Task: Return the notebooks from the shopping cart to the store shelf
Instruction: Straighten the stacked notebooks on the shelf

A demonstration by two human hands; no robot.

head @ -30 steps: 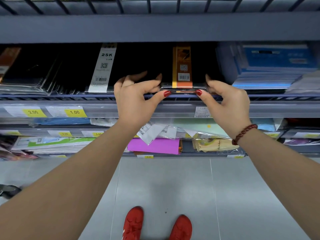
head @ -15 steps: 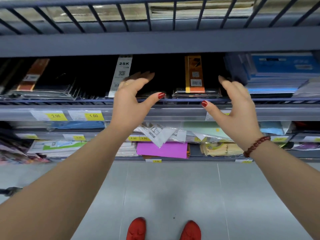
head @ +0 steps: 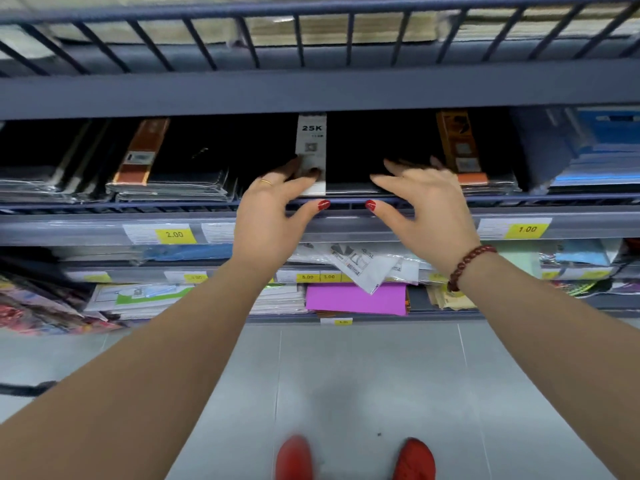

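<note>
- Two hands work at the front of the store shelf point(head: 173, 204): left hand point(head: 273, 216) and right hand point(head: 426, 209), and neither carries a notebook.
- Left fingers point(head: 287, 178) lie loosely spread on the white 25K band point(head: 311, 133) of a black notebook stack point(head: 353, 161) lying flat on the shelf. The thumb sits lower, by the front rail.
- Right fingers point(head: 408, 174) fan out over the same stack, just beside the orange-banded notebooks point(head: 457, 143). I can't tell whether they touch it.
- To me this is the tidying end of a placement, with the stack being squared up.
- Next calls for nudging the edges flush, then going to the cart, which isn't in view.
</note>
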